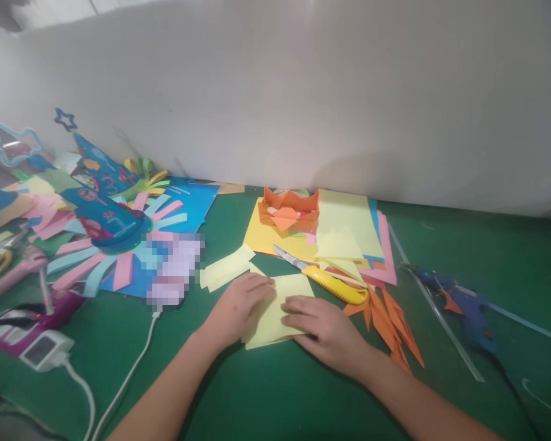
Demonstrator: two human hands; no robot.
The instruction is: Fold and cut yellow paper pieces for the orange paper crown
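A small pale yellow sheet of paper (278,318) lies between my two hands on the green table. My left hand (239,309) holds its left side, fingers together on top and the thumb out of sight. At the right side my right hand (324,331) grips the sheet, with fingers over it and the thumb low by its edge. Just beyond the sheet rests a yellow utility knife (333,283), its blade out and pointing to the upper left. Pale yellow paper strips (227,267) lie past my left hand.
An orange paper crown (288,208) stands on coloured sheets (349,214) by the wall. Folded orange paper pieces (388,324), a clear stick (441,324) and a blue glue gun (472,312) lie right. Decorated blue cone hats (103,214), a white cable (131,373) and a pink glue gun (21,275) are left.
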